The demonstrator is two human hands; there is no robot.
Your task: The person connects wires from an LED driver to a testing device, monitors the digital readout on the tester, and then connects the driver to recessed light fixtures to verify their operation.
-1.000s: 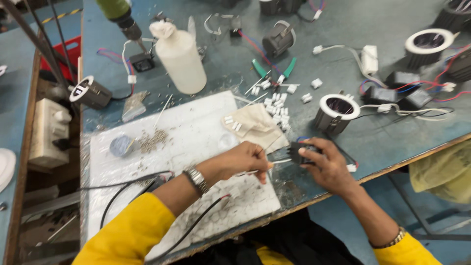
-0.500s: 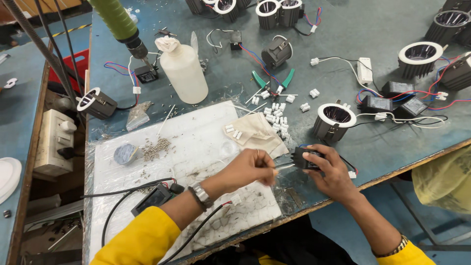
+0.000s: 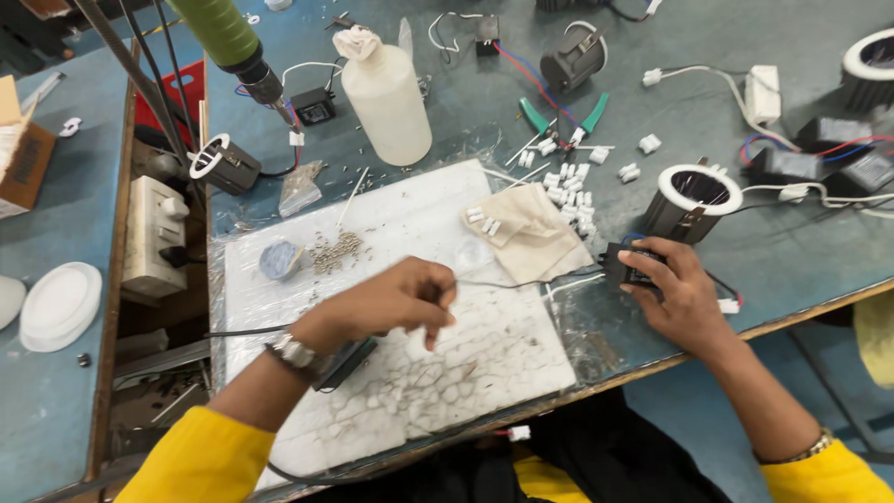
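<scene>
Head view: left hand (image 3: 396,303) pinched narrow on thin wire (image 3: 507,282), running rightward across white board (image 3: 410,233) to small black driver box (image 3: 626,265), gripped beneath right hand (image 3: 675,289).

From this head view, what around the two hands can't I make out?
- Left hand: motion-blurred; what its fingers pinch is unclear, maybe a thin wire.
- Black part: mostly covered by the right hand.
- Black ring fixture: cut off by the right edge.
- Green tool: cut off by the top edge.
</scene>
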